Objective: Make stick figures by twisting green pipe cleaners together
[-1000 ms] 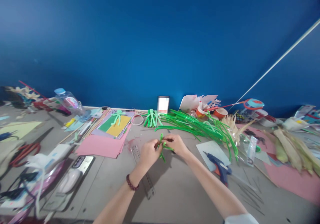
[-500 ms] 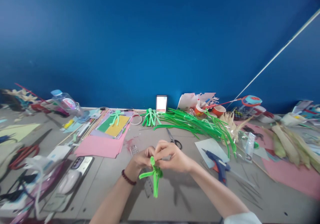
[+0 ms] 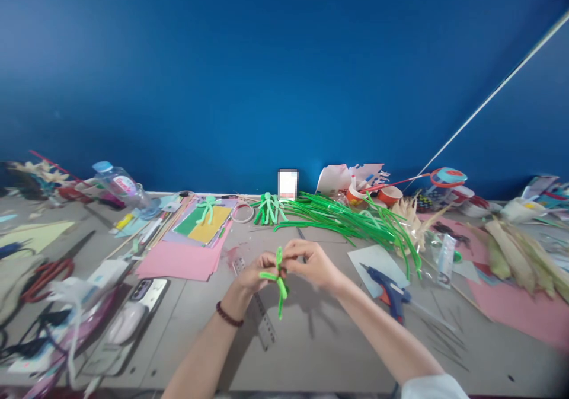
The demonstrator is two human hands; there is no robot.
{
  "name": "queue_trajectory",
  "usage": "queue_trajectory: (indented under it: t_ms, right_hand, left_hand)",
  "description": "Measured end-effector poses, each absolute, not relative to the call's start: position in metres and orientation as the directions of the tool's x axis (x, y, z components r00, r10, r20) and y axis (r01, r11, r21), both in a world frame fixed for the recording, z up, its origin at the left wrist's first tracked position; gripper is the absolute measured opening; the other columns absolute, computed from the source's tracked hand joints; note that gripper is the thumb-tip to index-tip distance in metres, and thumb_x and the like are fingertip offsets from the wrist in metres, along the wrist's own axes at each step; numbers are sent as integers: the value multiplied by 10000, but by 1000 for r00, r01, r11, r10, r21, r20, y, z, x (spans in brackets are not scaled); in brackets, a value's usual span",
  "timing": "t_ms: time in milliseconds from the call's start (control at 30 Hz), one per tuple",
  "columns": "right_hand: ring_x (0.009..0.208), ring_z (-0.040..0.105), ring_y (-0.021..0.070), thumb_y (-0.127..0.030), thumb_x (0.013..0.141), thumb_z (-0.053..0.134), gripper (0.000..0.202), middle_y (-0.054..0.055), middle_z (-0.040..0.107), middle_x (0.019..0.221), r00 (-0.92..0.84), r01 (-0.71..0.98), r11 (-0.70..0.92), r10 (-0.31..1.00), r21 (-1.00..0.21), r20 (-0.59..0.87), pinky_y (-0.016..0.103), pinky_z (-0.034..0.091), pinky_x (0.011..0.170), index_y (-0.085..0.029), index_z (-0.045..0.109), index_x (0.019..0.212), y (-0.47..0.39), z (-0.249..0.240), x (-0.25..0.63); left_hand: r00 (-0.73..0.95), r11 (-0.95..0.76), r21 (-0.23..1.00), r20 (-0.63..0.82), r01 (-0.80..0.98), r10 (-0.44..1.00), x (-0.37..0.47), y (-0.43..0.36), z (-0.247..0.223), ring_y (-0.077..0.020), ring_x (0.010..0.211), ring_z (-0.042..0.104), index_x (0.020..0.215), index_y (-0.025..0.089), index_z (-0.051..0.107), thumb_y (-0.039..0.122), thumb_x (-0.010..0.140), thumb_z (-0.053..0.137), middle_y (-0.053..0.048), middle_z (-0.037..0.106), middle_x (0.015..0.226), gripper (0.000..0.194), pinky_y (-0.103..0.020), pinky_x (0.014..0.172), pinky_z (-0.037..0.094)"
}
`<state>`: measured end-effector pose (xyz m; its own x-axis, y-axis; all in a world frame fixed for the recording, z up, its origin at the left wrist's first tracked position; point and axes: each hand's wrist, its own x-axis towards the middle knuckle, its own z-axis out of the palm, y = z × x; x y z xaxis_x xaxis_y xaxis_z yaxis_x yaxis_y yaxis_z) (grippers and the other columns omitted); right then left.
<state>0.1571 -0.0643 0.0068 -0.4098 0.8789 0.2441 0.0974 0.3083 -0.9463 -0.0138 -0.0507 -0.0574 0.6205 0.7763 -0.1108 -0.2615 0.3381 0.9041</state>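
Observation:
A bright green pipe-cleaner figure (image 3: 281, 286) with several thin limbs is held between both hands above the table. My left hand (image 3: 255, 273), below a dark red bead bracelet, pinches its left side. On the other side the fingers of my right hand (image 3: 311, 262) are closed on it near the top. Similar figures stand at the back: pale green ones (image 3: 268, 208) by the wall and one (image 3: 207, 209) on green and yellow sheets. To their right lies a pile of green pipe cleaners (image 3: 338, 216).
A blue glue gun (image 3: 389, 289) rests on pale paper at the right, near corn husks (image 3: 511, 254). Beneath the hands lies a metal ruler (image 3: 264, 325). Left are a phone (image 3: 149, 295), pink paper (image 3: 178, 261), red-handled scissors (image 3: 48, 280) and a bottle (image 3: 118, 182).
The green figure has been raised and turned, so its limbs point differently. Both hands are slightly changed in pose, with the right hand a little higher and covering more of the dark-handled scissors.

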Motion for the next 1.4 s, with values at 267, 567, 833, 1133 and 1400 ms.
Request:
queue_trajectory:
  t_ms: [267,567,833,1133,1400]
  right_hand:
    - [632,516,143,-373,723,642,236,38,621,682,-225,161,190,963,-969,151,251,375,567,-157,682,636,-35,-20,164]
    - [593,525,152,-365,694,614,230,22,619,600,-116,220,77,992,-972,52,257,386,556,-157,680,623,-28,-47,158]
    - [596,478,141,-307,686,600,169,14,577,615,-108,308,179,982,-934,153,257,363,564,-176,644,590,-28,-46,158]
    - [655,522,146,-387,644,718,223,18,606,668,-436,-94,-109,898,-990,-57,272,399,660,-177,664,594,-26,-20,180]
    - [583,530,126,-351,608,750,198,7,621,601,-543,-241,-327,826,-914,-152,260,415,634,-165,687,585,-32,-22,172]
  left_hand:
    - [316,97,979,-37,-177,948,-2,-41,-52,-58,450,317,573,130,603,456,649,713,41,425,479,352,-213,468,241]
    - [184,-432,494,473,754,862,5,-51,-58,-131,560,499,691,167,604,260,873,455,-15,564,603,253,-246,548,301]
    - [307,-557,333,571,761,761,2,-52,-61,-148,595,529,720,173,630,231,853,481,-36,571,635,209,-261,577,336]
    - [168,-85,993,99,-87,981,-7,-44,-41,-114,594,465,772,145,695,326,807,552,-33,589,688,233,-236,540,338]
    - [588,429,826,-152,-366,794,0,-49,-54,-40,450,336,602,113,598,351,660,737,33,442,504,282,-189,445,243]
